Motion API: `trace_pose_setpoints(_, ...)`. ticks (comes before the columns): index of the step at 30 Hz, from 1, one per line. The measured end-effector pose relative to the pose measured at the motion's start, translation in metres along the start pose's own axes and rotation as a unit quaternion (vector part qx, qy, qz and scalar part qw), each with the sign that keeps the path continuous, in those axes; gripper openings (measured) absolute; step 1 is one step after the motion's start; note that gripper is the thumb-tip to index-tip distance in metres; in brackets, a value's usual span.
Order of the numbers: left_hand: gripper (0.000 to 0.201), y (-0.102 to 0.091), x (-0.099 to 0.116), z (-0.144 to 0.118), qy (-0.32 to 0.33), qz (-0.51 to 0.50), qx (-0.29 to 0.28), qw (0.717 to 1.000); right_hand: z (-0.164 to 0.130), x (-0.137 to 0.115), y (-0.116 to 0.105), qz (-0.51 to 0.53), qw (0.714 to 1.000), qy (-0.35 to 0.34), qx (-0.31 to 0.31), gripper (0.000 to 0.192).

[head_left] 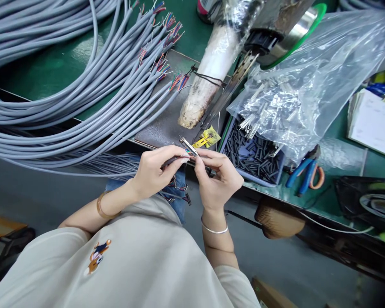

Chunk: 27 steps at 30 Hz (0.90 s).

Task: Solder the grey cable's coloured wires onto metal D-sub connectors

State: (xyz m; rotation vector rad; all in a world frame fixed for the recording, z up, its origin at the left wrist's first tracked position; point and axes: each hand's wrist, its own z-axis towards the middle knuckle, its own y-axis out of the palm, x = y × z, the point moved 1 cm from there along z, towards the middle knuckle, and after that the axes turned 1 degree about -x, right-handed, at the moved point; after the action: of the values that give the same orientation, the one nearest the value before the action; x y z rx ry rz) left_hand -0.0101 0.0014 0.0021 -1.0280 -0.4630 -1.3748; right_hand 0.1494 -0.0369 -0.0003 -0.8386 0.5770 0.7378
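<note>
Here we pinch a small metal connector [188, 146] between both sets of fingertips: our left hand [155, 169] clamps the cable end behind it, our right hand [218, 175] closes on its front. Beyond our right hand lies a tray of black sleeves [252, 156]; grey cables [83, 98] fan beyond the left.

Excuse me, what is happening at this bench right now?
A person sits at a green workbench. The left hand pinches the end of a cable, and the right hand holds a small metal connector against it. Both hands meet just before the bench edge. A big bundle of grey cables lies to the left, and blue-handled pliers rest to the right.
</note>
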Motion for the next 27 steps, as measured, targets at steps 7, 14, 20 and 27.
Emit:
trace_pose_setpoints(7, 0.009, 0.002, -0.004, 0.006, -0.131, -0.077, -0.002, 0.988, 0.004, -0.001, 0.003, -0.048, 0.995, -0.087, 0.009, 0.020)
trace_pose_setpoints(14, 0.006, 0.006, -0.003, 0.012, -0.113, -0.034, 0.034, 0.992, 0.008, 0.002, 0.006, -0.051, 0.993, -0.103, 0.015, 0.020)
trace_pose_setpoints(20, 0.008, 0.007, -0.001, 0.018, -0.088, -0.004, 0.044, 0.995, 0.009, 0.003, 0.008, -0.046, 0.994, -0.099, 0.026, 0.020)
trace_pose_setpoints(27, 0.005, 0.006, -0.005, 0.015, -0.113, -0.032, 0.028, 0.993, 0.011, 0.005, 0.009, -0.039, 0.994, -0.096, 0.029, 0.020)
